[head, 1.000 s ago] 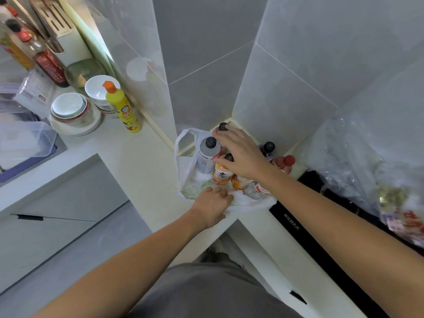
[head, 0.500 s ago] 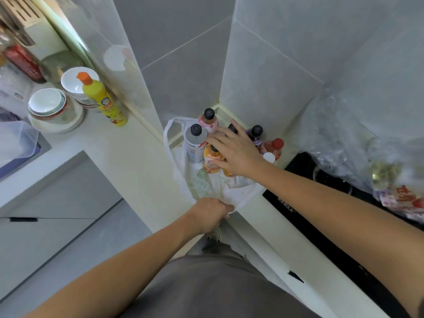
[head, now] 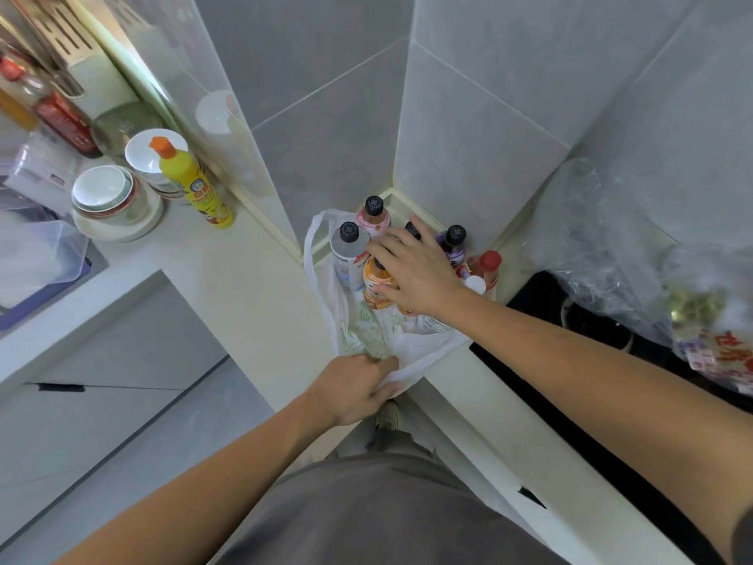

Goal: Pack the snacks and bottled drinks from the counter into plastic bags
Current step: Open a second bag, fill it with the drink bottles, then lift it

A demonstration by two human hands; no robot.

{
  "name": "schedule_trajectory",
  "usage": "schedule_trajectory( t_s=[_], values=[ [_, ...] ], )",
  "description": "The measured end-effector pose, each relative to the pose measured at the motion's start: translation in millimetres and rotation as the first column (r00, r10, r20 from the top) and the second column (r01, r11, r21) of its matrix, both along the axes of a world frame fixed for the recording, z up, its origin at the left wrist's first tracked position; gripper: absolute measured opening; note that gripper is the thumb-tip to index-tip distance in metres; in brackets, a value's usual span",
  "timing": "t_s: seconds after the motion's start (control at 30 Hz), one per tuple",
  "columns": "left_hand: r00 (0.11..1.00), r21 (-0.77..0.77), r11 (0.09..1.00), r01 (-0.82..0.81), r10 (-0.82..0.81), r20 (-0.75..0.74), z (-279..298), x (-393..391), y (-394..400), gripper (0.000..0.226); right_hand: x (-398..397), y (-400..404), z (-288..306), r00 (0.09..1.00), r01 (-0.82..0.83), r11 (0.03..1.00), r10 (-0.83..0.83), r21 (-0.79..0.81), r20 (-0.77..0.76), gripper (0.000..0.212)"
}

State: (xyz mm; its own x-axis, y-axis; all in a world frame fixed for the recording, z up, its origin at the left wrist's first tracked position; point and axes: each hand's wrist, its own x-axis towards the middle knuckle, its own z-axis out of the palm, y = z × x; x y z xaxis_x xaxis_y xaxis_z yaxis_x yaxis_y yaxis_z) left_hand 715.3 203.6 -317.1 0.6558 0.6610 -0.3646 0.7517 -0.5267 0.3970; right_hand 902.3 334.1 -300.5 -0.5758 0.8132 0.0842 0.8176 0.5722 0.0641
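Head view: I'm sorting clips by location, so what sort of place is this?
Most likely a home kitchen: stacked bowls and a yellow squeeze bottle on a pale counter, a black cooktop set into it, and grey tiled walls.

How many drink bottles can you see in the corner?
7, possibly more hidden: grey bottle, pink bottle, orange bottle by the right hand, a black cap behind its fingers, purple bottle, red-capped bottle, white-capped bottle.
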Motion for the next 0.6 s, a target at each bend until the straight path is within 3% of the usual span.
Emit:
schedule_trajectory(
  t_s=[0.2, 0.33, 0.47, 0.6],
  values=[
    [0.999, 0.232, 0.971, -0.049, 0.042, 0.033, 16.9, -20.0, 12.6, 0.048, -9.7, -27.5, 10.3, 0.99, 0.104, 0.995, -0.104, 0.0, -0.095, 0.065],
    [0.995, 0.408, 0.912, -0.041, 0.002, 0.095, 37.4, -33.7, 26.1, 0.046, -14.8, -64.6, 36.1, 0.956, 0.282, 0.959, -0.279, 0.025, -0.091, 0.065],
    [0.984, 0.516, 0.855, -0.04, -0.057, 0.17, 57.7, -41.9, 28.3, 0.038, -5.7, -116.2, 59.5, 0.874, 0.465, 0.883, -0.447, 0.063, -0.19, 0.052],
    [0.979, 0.548, 0.836, 0.031, -0.136, 0.152, 74.5, -31.0, 18.7, 0.052, 16.9, -189.0, 70.7, 0.737, 0.666, 0.746, -0.656, 0.007, -0.158, 0.053]
  ],
)
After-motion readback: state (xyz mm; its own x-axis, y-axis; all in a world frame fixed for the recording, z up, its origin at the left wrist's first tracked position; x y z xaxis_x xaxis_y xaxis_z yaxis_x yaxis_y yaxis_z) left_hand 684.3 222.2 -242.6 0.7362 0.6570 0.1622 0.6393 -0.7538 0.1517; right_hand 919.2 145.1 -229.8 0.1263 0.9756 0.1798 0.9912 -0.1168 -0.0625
